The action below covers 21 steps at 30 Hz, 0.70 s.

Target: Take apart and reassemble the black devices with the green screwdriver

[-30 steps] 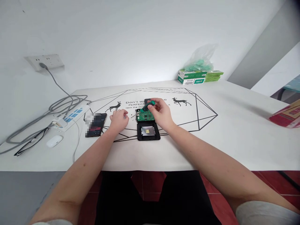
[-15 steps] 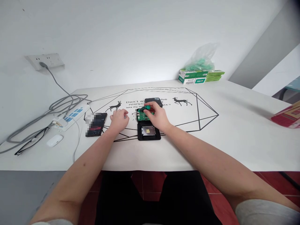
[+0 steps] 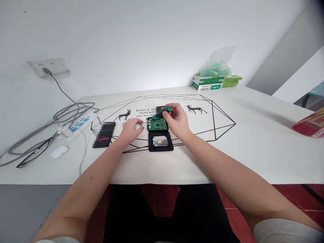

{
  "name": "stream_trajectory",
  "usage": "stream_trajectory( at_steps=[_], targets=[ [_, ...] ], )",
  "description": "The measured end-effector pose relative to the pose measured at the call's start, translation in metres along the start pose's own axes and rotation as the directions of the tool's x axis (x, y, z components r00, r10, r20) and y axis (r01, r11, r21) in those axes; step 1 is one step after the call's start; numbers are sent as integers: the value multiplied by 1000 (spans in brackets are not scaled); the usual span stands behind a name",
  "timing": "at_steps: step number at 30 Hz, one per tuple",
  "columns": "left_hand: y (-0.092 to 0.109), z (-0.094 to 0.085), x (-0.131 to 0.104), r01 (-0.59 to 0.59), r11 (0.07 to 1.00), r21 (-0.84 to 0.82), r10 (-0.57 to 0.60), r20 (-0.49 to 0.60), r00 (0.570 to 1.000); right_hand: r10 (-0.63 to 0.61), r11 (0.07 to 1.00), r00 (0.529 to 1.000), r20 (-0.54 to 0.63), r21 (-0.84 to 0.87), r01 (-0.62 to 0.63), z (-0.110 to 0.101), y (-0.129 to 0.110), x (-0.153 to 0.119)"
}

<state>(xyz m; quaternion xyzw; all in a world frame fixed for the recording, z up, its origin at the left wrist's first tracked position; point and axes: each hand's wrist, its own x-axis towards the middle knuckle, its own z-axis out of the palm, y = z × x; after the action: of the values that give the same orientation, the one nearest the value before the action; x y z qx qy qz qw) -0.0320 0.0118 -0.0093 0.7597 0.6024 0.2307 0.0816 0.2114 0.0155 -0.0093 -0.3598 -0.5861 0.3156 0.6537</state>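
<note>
My right hand (image 3: 178,121) is closed around a screwdriver (image 3: 162,113) with a green and black handle. Its thin shaft points left and slightly down, toward my left hand (image 3: 132,130). The fingers of that hand are curled, thumb and forefinger close to the screwdriver's tip; anything small between them is too tiny to name. Below the screwdriver lies a green circuit board (image 3: 157,125) in a black housing. Just in front of it rests a black cover (image 3: 161,148) with a silver metal plate (image 3: 160,141) bearing a yellowish pad. A black object (image 3: 160,108) is partly hidden behind the screwdriver and right hand.
To the left are a phone (image 3: 107,133), a white power strip (image 3: 78,126) with grey cables, glasses (image 3: 34,153) and a white case (image 3: 59,152). Green-and-white boxes (image 3: 208,83) with a plastic bag (image 3: 217,64) stand by the wall. A red box (image 3: 310,125) sits at the right edge.
My right hand has moved right and tilted the screwdriver, uncovering more of the circuit board. My left hand has shifted right, bringing its fingertips to the screwdriver's tip.
</note>
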Motion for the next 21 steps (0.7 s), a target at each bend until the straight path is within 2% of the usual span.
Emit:
stream_trajectory(
  at_steps=[8, 21],
  targets=[
    [2, -3, -1, -67, 997, -42, 67, 6, 998, -13, 1000, 1000, -3, 4, 13, -1, 5, 2],
    [10, -7, -3, -35, 999, 8, 35, 17, 999, 1, 999, 1000, 9, -44, -1, -2, -2, 0]
  ],
)
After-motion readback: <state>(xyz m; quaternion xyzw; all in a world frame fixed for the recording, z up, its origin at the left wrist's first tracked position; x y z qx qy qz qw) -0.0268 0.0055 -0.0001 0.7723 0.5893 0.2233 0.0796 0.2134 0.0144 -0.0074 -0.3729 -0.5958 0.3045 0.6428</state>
